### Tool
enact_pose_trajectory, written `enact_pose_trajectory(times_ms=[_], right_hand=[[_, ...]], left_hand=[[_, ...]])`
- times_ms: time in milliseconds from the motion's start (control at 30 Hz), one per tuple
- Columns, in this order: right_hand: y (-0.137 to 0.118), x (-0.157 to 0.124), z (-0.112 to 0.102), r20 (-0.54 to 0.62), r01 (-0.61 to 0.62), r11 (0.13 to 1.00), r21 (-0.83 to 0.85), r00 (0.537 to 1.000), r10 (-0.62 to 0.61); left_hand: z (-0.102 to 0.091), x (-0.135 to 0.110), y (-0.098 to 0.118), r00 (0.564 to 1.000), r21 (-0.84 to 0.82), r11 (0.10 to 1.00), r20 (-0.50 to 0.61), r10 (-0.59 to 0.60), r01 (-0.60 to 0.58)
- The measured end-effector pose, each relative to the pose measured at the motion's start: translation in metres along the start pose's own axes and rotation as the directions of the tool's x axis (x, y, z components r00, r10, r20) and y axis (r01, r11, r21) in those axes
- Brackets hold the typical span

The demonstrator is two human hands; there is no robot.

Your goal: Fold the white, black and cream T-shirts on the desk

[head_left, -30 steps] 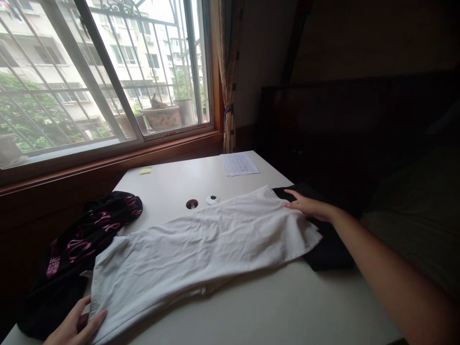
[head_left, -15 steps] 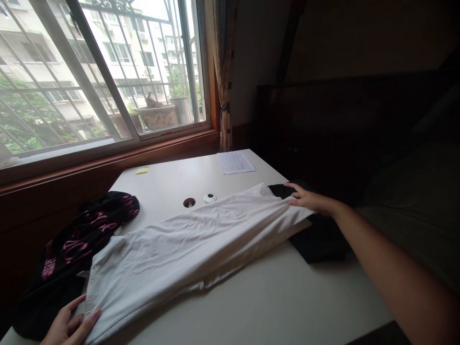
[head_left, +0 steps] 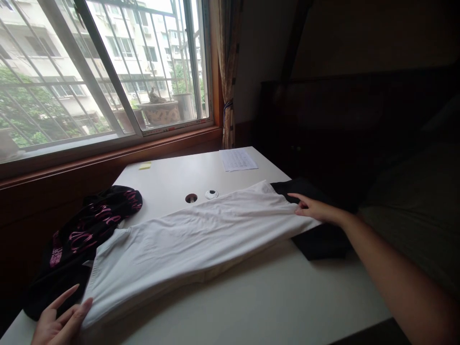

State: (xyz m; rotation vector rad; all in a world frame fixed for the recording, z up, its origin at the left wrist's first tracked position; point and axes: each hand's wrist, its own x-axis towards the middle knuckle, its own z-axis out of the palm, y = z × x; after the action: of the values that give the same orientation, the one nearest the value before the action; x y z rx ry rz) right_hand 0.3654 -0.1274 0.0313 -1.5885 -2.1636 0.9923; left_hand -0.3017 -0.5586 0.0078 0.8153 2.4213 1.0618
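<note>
A white garment [head_left: 201, 235] is stretched in a long folded strip across the white table [head_left: 273, 297]. I cannot tell what kind of garment it is. At its near left corner my left hand [head_left: 61, 318] pinches the edge between thumb and fingers, with the index finger pointing out. My right hand [head_left: 318, 210] grips the far right end, its index finger also extended. Under and beyond that right end lies dark folded cloth [head_left: 319, 242]. A black garment with pink lettering [head_left: 82, 239] is bunched at the left, next to the white one.
Printed paper sheets [head_left: 239, 159] and a yellow sticky note [head_left: 145, 165] lie toward the back of the table. A round cable hole [head_left: 191, 198] and its white cover [head_left: 212, 194] are near the middle. Behind are a barred window [head_left: 108, 72] and a tied curtain [head_left: 229, 81].
The white garment is pulled flatter and tauter, its near edge smoother and raised less. My right hand has shifted slightly right, my left hand slightly left. The view has tilted a little.
</note>
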Motion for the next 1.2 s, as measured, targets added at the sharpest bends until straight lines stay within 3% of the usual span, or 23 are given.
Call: enact_pose_trajectory(times_ms=[167,300,367,433,467,533,633,767,833,900,1067,1200], right_hand=[[0.000,0.000,0.005,-0.094,0.004,0.988,-0.151,0.995,-0.019],[-0.013,-0.006,0.007,-0.193,0.010,0.935,-0.354,0.978,-0.084],[-0.032,-0.011,0.012,-0.302,-0.022,0.867,-0.497,0.942,-0.149],[-0.062,-0.019,0.028,-0.359,0.015,0.810,-0.586,0.892,-0.276],[-0.081,-0.025,0.040,-0.345,0.095,0.809,-0.580,0.871,-0.350],[-0.123,-0.038,0.076,-0.211,0.358,0.785,-0.505,0.831,-0.514],[-0.183,-0.065,0.144,0.017,0.654,0.650,-0.386,0.710,-0.704],[-0.231,-0.091,0.215,0.243,0.839,0.449,-0.309,0.526,-0.815],[-0.239,-0.091,0.229,0.284,0.861,0.402,-0.312,0.488,-0.825],[-0.242,-0.084,0.232,0.301,0.860,0.416,-0.294,0.497,-0.814],[-0.244,-0.057,0.219,0.285,0.786,0.604,-0.132,0.614,-0.736],[-0.253,-0.047,0.218,0.257,0.742,0.659,-0.127,0.666,-0.700]], left_hand=[[0.000,-0.007,0.001,0.996,0.068,0.994,0.050,0.080,-0.084],[-0.014,-0.014,-0.001,0.980,0.186,0.965,-0.029,0.195,-0.186],[-0.019,-0.020,0.004,0.948,0.230,0.923,-0.007,0.317,-0.307],[-0.019,-0.026,0.013,0.886,0.254,0.850,0.090,0.455,-0.462],[-0.017,-0.028,0.018,0.845,0.259,0.805,0.149,0.513,-0.534],[-0.010,-0.030,0.030,0.763,0.266,0.716,0.254,0.594,-0.645],[0.001,-0.032,0.042,0.682,0.287,0.620,0.349,0.643,-0.731],[0.007,-0.039,0.049,0.647,0.338,0.552,0.413,0.641,-0.762],[0.005,-0.043,0.047,0.644,0.355,0.537,0.423,0.638,-0.765],[0.002,-0.044,0.044,0.638,0.356,0.530,0.415,0.649,-0.770],[-0.002,-0.037,0.032,0.581,0.353,0.468,0.374,0.723,-0.810],[-0.001,-0.027,0.033,0.544,0.359,0.423,0.382,0.747,-0.832]])
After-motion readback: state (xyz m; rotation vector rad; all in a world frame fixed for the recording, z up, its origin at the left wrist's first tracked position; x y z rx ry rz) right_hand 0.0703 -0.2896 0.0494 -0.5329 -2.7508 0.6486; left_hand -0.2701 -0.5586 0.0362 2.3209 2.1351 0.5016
